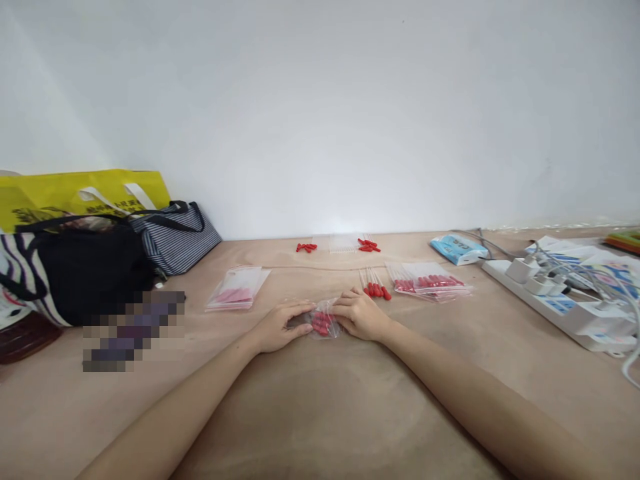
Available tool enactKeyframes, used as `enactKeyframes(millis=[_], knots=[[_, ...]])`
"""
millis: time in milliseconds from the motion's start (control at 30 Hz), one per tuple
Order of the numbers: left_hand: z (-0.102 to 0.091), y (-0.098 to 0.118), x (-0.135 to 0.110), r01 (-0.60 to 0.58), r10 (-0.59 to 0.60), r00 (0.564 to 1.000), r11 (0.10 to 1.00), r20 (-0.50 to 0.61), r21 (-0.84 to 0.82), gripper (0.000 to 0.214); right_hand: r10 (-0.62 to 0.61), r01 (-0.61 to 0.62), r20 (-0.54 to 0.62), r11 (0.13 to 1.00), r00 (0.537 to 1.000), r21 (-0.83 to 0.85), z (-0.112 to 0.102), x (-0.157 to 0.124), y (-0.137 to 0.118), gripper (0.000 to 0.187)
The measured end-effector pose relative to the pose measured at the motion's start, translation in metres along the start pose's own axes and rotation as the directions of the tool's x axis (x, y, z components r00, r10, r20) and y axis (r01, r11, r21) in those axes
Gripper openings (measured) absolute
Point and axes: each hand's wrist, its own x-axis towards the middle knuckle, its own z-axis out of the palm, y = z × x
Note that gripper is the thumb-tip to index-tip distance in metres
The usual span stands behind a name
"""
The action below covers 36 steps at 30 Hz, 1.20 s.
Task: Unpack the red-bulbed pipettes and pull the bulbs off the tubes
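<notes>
Forearms (185,407): stretched across the desk (325,413) from its near side.
Left hand (281,325): thumb and fingers parted, tips touching the clear plastic bag (324,324); cannot tell if pinching.
Right hand (364,316): fingers bent, pressed together on the bag's right side; grip unclear.
Clear plastic bag: mid-desk, between both hands, red pieces (321,324) inside.
Desk's back edge: red caps (307,248).
</notes>
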Motion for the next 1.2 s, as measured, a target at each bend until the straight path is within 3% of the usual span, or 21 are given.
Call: enactKeyframes(millis=[233,467,633,800,1033,1200], knots=[[0.0,0.0,-0.001,0.025,-0.025,1.0,1.0,0.014,0.008,0.042,-0.002,0.002,0.008,1.0,1.0,-0.006,-0.007,-0.008,0.002,0.022],[-0.001,0.002,-0.001,0.028,-0.028,0.999,0.999,0.02,0.015,0.042,0.08,-0.078,0.004,0.956,0.997,0.284,-0.012,-0.019,0.004,0.022],[0.0,0.002,0.0,0.031,-0.031,0.999,0.999,0.024,0.015,0.042,0.05,-0.041,-0.011,0.909,0.999,0.415,-0.009,-0.017,0.0,0.035],[0.0,0.003,0.0,0.028,-0.028,0.999,0.999,0.028,0.015,0.041,0.053,-0.031,-0.041,0.906,0.998,0.421,-0.003,-0.011,-0.003,0.022],[-0.001,0.004,-0.001,0.054,-0.055,0.998,0.998,0.028,0.018,0.041,0.166,-0.135,-0.043,0.908,0.985,0.397,-0.01,-0.021,-0.005,0.016],[-0.002,0.005,0.0,0.055,-0.056,0.998,0.998,0.042,0.026,0.042,0.163,-0.138,-0.043,0.924,0.986,0.356,-0.01,-0.022,-0.006,0.028]])
